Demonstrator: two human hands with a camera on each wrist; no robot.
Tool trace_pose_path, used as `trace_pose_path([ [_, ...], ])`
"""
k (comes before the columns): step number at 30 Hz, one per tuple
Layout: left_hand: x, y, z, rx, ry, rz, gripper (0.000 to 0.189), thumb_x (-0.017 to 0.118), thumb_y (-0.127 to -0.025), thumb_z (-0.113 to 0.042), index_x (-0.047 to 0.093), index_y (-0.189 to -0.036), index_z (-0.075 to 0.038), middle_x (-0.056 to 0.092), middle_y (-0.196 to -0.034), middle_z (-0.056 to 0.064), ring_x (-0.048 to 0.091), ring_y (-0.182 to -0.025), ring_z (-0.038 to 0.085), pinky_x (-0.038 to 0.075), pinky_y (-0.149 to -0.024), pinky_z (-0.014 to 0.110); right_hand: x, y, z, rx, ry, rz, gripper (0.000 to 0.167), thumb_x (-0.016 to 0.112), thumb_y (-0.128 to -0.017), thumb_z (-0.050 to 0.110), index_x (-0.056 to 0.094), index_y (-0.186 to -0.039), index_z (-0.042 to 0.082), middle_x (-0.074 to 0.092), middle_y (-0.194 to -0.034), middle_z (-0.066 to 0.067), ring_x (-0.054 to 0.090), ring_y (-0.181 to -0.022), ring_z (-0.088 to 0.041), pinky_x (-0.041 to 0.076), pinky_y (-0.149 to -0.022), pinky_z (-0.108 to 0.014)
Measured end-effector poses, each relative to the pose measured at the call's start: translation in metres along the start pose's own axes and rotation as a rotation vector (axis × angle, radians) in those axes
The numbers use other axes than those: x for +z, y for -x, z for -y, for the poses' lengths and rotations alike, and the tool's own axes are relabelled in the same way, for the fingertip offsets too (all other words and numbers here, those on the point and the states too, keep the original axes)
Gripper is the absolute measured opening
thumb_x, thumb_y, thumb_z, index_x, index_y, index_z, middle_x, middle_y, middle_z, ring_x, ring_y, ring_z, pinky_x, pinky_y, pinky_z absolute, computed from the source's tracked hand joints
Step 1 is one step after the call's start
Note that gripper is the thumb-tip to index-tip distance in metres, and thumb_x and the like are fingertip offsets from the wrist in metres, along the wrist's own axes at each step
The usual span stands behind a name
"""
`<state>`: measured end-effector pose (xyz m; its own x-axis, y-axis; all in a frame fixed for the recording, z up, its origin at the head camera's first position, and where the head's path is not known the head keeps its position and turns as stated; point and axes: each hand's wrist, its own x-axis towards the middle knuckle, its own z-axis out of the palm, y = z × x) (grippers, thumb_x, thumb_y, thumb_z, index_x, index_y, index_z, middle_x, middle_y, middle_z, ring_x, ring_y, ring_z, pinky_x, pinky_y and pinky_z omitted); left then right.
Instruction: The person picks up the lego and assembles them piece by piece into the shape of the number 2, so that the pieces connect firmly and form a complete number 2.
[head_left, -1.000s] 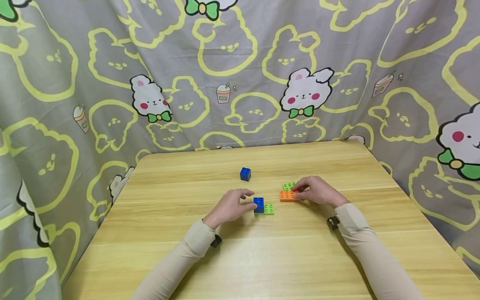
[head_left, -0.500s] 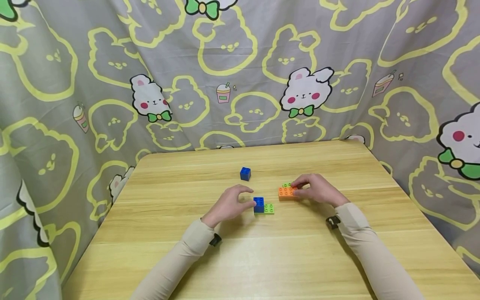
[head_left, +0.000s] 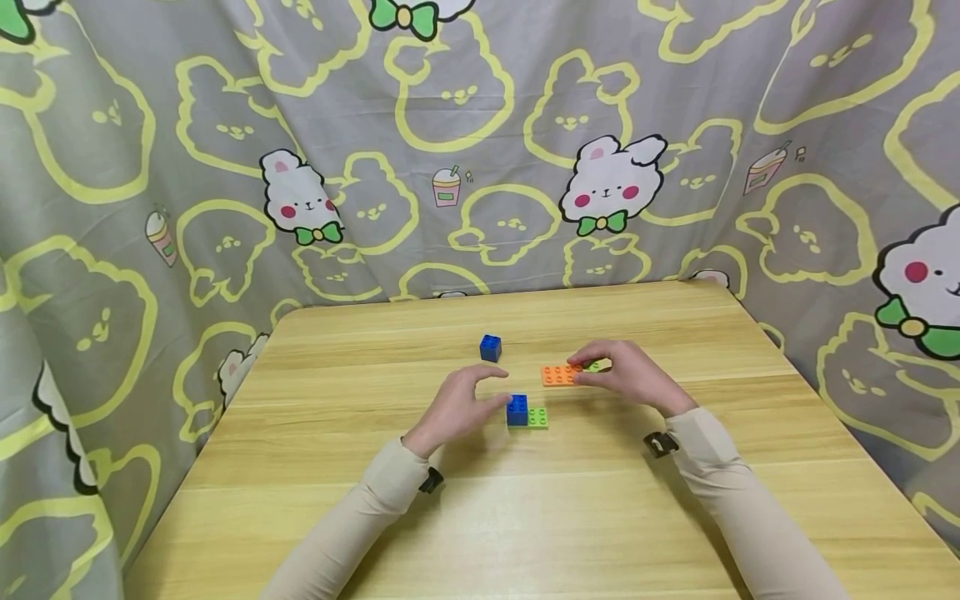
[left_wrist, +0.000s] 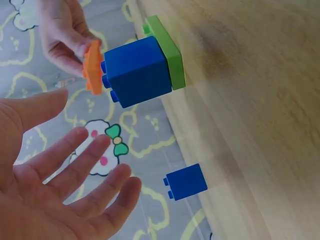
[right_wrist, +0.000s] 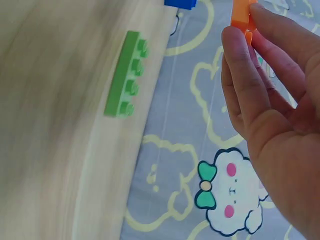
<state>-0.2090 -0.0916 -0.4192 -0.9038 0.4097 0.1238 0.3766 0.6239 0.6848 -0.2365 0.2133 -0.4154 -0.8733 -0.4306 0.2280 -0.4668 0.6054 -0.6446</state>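
My right hand (head_left: 633, 375) pinches a flat orange toy building brick (head_left: 557, 376) between thumb and fingers, above the table. Below it on the wood lies a light green brick (right_wrist: 122, 75) with one row of studs in sight, partly hidden by that hand in the head view. A blue brick (head_left: 517, 415) sits on the left half of another light green brick (head_left: 537, 418), whose right studs are bare. Just left of this pair is my left hand (head_left: 461, 410). Its fingers are spread and hold nothing, as the left wrist view shows, with the thumb nearest the blue brick.
Another blue brick (head_left: 491, 348) stands alone farther back on the wooden table (head_left: 375, 358). A grey curtain (head_left: 480, 100) with yellow outlines and white bunnies hangs behind the table and along both sides.
The orange brick has come up from over the green brick and moved left with my right hand, baring the green brick's right end. My left hand has shifted only slightly.
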Motion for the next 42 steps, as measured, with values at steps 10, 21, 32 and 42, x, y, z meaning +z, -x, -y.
trace_pose_path([
  [10, 0.004, 0.0, -0.006, 0.039, 0.009, -0.044, 0.037, 0.074, -0.096, -0.03, 0.071, -0.129, -0.013, 0.067, -0.135, 0.006, 0.058, -0.131, 0.028, 0.044, -0.112, 0.049, 0.007, -0.002, 0.018, -0.053, -0.033, 0.01, 0.021, 0.083, -0.087, 0.015, 0.08, -0.108, 0.013, 0.075, -0.111, -0.003, 0.069, -0.106, -0.024, 0.057, -0.092, -0.048],
  [21, 0.007, 0.0, -0.007, 0.012, 0.013, -0.017, 0.048, 0.079, -0.091, -0.032, 0.069, -0.132, -0.009, 0.066, -0.138, 0.006, 0.055, -0.134, 0.029, 0.042, -0.112, 0.053, 0.024, -0.005, 0.03, -0.106, -0.05, 0.051, 0.019, 0.082, -0.088, 0.016, 0.08, -0.107, 0.012, 0.076, -0.109, -0.002, 0.069, -0.104, -0.023, 0.058, -0.089, -0.051],
  [32, 0.007, 0.001, -0.006, 0.034, 0.004, -0.001, 0.047, 0.081, -0.09, -0.025, 0.069, -0.131, -0.006, 0.066, -0.136, 0.009, 0.056, -0.133, 0.03, 0.043, -0.112, 0.052, 0.036, -0.006, 0.033, -0.127, -0.05, 0.048, 0.018, 0.082, -0.088, 0.015, 0.08, -0.105, 0.013, 0.076, -0.107, 0.0, 0.07, -0.101, -0.02, 0.059, -0.087, -0.049],
  [42, 0.006, -0.001, -0.003, 0.006, 0.0, 0.039, 0.037, 0.078, -0.092, -0.024, 0.073, -0.125, -0.008, 0.071, -0.129, 0.008, 0.062, -0.125, 0.026, 0.048, -0.107, 0.048, 0.041, -0.006, 0.034, -0.106, -0.037, 0.052, 0.017, 0.083, -0.087, 0.016, 0.08, -0.104, 0.015, 0.075, -0.105, 0.004, 0.069, -0.096, -0.014, 0.059, -0.081, -0.04],
])
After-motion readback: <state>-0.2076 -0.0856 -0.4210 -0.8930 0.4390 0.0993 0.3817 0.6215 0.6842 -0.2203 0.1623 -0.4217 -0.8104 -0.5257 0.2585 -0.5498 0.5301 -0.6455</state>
